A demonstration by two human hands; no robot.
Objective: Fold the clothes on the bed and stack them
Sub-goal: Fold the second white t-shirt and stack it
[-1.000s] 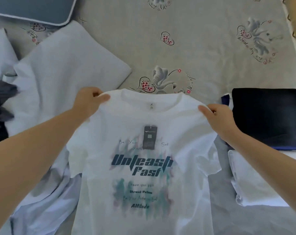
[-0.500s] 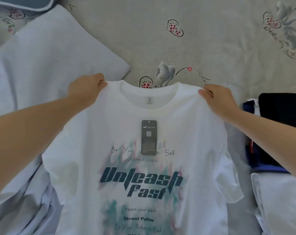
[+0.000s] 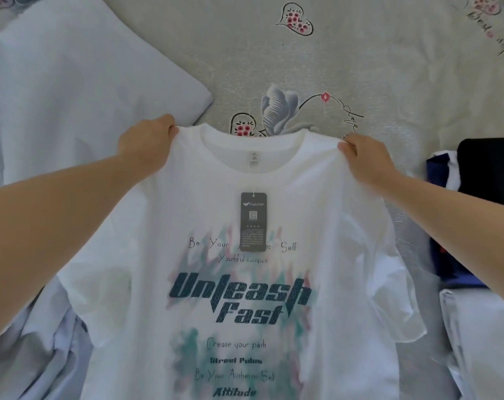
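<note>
A white T-shirt [image 3: 245,284] of thin, soft knit hangs spread out with its printed front toward the camera, held up over the bed [image 3: 360,67] by its two shoulders. The left hand [image 3: 146,142] pinches the left shoulder seam, fingers curled and clamped on the cloth; the right hand [image 3: 366,160] grips the other shoulder the same way, thumb on top and fingers tucked behind the fabric. The collar is a round ribbed band with a small sewn label inside, too small to read. A dark rectangular hang tag [image 3: 253,222] dangles from the neck on a thin string and reads "Fast Fish". The chest print says "Be Your ... Self", "Youthful campus", then in bold cracked dark-teal letters "Unleash Fast", and lower down "Create your path", "Be Your Authentic Self" and "Attitude", over smeared green and pink brush strokes. The short sleeves droop loosely at each side, their hems wavy.

Behind the shirt the bed sheet is beige and finely textured, printed with hearts, flowers and script. That stretch beyond the collar lies flat and open. At left lies a pale, crumpled white garment [image 3: 71,90] with a rounded corner. At the right edge sits a folded stack, a black garment [image 3: 490,168] on top of navy cloth, with white folded cloth [image 3: 481,342] nearer.
</note>
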